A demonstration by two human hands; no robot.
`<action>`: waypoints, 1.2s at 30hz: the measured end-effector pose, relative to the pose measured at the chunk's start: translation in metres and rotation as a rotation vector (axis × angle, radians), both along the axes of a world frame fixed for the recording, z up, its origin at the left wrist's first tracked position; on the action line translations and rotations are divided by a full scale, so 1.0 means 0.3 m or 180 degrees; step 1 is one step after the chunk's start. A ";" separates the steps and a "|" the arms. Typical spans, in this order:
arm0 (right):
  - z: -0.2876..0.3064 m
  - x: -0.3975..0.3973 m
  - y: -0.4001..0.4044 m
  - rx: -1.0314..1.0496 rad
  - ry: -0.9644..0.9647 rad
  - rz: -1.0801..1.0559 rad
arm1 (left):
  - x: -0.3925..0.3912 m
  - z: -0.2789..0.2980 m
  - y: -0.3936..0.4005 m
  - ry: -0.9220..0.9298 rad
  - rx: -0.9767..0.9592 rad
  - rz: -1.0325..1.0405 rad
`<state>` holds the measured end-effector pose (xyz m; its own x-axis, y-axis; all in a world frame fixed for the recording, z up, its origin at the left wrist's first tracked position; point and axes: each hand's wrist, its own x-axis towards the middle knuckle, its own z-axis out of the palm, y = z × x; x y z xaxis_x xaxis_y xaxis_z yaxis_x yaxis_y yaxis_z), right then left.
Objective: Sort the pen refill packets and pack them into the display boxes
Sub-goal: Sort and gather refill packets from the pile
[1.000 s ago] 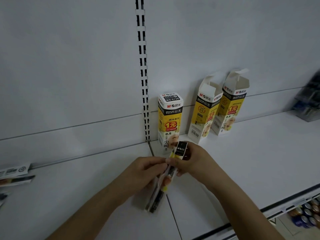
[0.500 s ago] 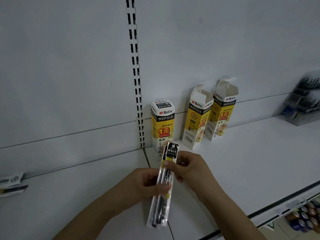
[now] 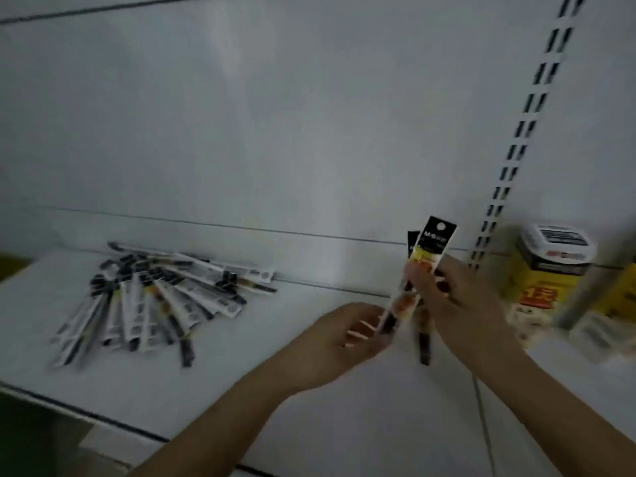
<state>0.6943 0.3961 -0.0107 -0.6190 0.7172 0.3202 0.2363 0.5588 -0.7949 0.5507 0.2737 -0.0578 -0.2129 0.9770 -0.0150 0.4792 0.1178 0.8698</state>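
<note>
I hold a few long pen refill packets [image 3: 434,239] upright above the white shelf [image 3: 241,373]. My right hand [image 3: 457,304] grips them at mid-length. My left hand [image 3: 347,335] pinches their lower part from the left. A fanned heap of several more refill packets [image 3: 155,297] lies on the shelf at the left, near the back panel. A yellow-and-white display box [image 3: 547,280] stands at the right, blurred, just past my right hand.
A slotted upright rail [image 3: 523,139] runs up the back panel near the box. Another yellow box [image 3: 619,294] shows blurred at the right edge. The shelf's front edge [image 3: 86,413] crosses the lower left.
The view has swung left, so the heap of packets has come into sight and the boxes have slid to the right edge. Both hands still hold the packets, now raised a little.
</note>
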 end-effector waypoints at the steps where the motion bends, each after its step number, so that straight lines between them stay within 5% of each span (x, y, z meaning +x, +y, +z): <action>1: 0.011 -0.055 -0.012 0.0013 0.0046 0.0142 | -0.053 -0.008 -0.057 0.0143 0.0161 0.0404; 5: 0.000 -0.311 -0.093 -0.0071 -0.0058 0.0962 | -0.300 -0.051 -0.329 0.1231 0.0442 0.1624; 10: -0.074 -0.660 -0.234 0.1070 -0.0762 0.1290 | -0.619 -0.117 -0.634 0.2455 -0.0290 0.2350; 13: -0.098 -0.855 -0.326 0.1194 -0.1204 0.1234 | -0.784 -0.145 -0.741 0.2585 -0.0552 0.2571; 17: -0.130 -1.029 -0.394 0.1265 -0.2173 0.1064 | -0.922 -0.182 -0.771 0.2256 -0.0342 0.2323; 22: -0.106 -1.064 -0.382 0.0650 -0.2105 0.0735 | -0.967 -0.204 -0.748 0.1876 0.0011 0.2019; 29: 0.039 -1.002 -0.336 0.1105 -0.2464 0.0537 | -0.989 -0.094 -0.666 0.2230 0.0915 0.1897; 36: 0.168 -0.909 -0.362 0.1729 -0.2245 0.0891 | -0.954 0.079 -0.450 0.1951 -0.0076 0.0159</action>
